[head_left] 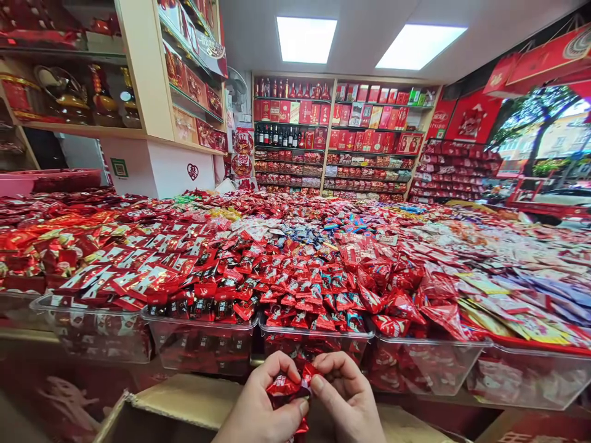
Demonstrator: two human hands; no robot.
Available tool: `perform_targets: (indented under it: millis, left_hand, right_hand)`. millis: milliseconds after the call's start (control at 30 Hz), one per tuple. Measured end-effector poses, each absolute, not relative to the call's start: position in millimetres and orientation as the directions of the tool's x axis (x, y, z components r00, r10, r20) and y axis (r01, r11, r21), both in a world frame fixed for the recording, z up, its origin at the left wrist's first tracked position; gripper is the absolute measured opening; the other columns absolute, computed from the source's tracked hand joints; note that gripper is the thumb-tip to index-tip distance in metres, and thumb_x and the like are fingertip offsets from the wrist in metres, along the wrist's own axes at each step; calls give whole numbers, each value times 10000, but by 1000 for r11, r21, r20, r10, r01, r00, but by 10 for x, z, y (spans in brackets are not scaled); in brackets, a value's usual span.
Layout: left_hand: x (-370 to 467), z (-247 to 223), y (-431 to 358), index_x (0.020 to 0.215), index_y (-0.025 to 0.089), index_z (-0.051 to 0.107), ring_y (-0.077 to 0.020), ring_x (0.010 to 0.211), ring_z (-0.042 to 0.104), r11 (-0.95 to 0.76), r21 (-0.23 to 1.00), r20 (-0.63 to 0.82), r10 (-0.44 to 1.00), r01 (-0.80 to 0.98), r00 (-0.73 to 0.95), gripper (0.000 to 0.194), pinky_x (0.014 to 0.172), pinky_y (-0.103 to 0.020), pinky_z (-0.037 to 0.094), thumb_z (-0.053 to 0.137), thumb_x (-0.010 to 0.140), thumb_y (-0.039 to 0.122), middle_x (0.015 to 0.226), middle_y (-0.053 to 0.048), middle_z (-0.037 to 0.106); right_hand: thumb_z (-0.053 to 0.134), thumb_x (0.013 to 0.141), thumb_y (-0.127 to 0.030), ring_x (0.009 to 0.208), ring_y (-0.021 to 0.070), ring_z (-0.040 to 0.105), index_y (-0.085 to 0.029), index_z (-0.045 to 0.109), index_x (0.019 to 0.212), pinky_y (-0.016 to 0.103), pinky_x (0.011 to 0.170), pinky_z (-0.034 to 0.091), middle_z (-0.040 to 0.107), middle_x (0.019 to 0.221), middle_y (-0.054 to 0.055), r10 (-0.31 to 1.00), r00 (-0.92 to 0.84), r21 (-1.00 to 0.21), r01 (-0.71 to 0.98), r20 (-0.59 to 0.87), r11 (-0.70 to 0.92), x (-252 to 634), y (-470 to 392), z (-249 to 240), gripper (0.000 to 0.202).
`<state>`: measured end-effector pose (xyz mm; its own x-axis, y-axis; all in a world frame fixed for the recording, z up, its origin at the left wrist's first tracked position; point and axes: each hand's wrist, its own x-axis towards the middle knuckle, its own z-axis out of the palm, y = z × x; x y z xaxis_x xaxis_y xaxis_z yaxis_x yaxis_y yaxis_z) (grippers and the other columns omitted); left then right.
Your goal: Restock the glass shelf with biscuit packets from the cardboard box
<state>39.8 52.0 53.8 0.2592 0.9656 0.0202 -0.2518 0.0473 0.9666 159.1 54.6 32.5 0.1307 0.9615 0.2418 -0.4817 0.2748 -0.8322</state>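
Note:
Both hands meet low in the middle of the view, just in front of the clear candy bins. My left hand [270, 403] is closed on a red wrapped candy [282, 386], thumb and fingers pinching the shiny wrapper. Fingertips of my right hand [344, 394] pinch the wrapper's right end. Part of the candy lies hidden behind my fingers, and some red wrapper shows below my left thumb. Behind the hands stands a clear plastic bin [318, 335] heaped with small red candies [295, 283]. Beneath them is a cardboard box [184, 400] with raised flaps.
A clear bin of dark-and-red candies [203, 301] stands to the left, and one with larger red packets [401, 307] to the right. Flat yellow and red packets [508, 301] lie farther right. Shelves of bottles and red boxes [369, 117] line the back wall.

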Motion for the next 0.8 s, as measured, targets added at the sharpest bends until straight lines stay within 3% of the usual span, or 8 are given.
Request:
perform_targets:
  millis: [167,333,633,800]
  left_hand:
    - [377,513,556,672,185,406,-15,387,356,54,976,3,965,-211,262,278,411,-129,292,659,577,119,465,110,448]
    - [389,529,536,674,192,386,-26,379,373,109,965,-48,968,-240,247,306,414,-145,286,682,597,201,450,103,468]
    - [350,518,554,658,168,427,-30,459,366,30,976,35,957,-216,289,317,465,-147,292,724,549,195,516,88,472]
    - [376,507,540,664,178,407,-22,416,371,68,960,9,963,-271,271,360,430,-135,301,736,578,296,500,91,473]
  right_hand:
    - [742,591,-319,633,105,529,-180,607,658,197,585,440,589,719,17,963,134,-847,-460,232,268,1607,601,269,205]
    - [732,604,-353,667,149,574,-187,613,744,246,605,477,623,748,47,947,145,-857,-404,286,321,1582,588,216,248]
    - [721,625,-341,718,160,587,-198,589,707,262,659,492,620,778,48,913,219,-844,-355,344,403,1584,600,167,211]
    - [710,636,-349,748,170,589,-193,606,751,269,668,491,621,818,59,921,165,-846,-364,352,389,1582,581,183,219]
